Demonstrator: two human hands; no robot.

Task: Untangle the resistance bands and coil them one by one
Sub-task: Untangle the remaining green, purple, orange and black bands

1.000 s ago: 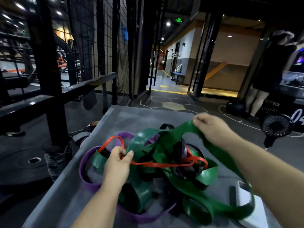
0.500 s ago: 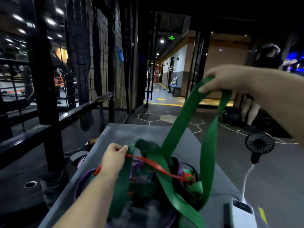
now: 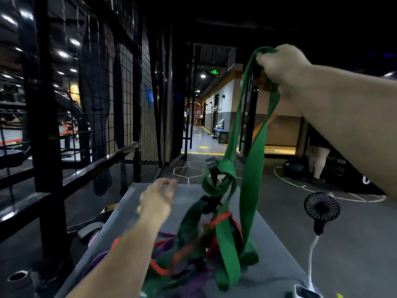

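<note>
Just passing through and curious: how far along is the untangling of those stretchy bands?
Early. No coiled band shows. In hand: the right hand lifts the green band high, a black band snagged in it. The left hand holds nothing. Left: the heap of red, purple and dark bands on the table.

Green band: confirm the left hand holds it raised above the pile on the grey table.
Wrong hand: in the head view the right hand holds the green band raised above the pile on the grey table; the left hand holds nothing.
</note>
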